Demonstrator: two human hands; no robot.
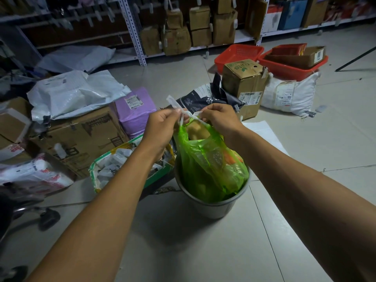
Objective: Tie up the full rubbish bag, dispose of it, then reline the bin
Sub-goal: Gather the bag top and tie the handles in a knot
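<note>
A translucent green plastic rubbish bag sits in a round grey plastic bin on the pale tiled floor, a little right of centre frame. Its bulging body rises above the bin's rim. At 12 o'clock from the bin, both hands meet over the bag's mouth. The left hand pinches one pale twisted handle strip between thumb and fingertips; the right hand has its fingers curled and pressed together around the other strip. The strips cross between the hands. At 9 o'clock from the bin stands an open green-and-white cardboard box of small items.
</note>
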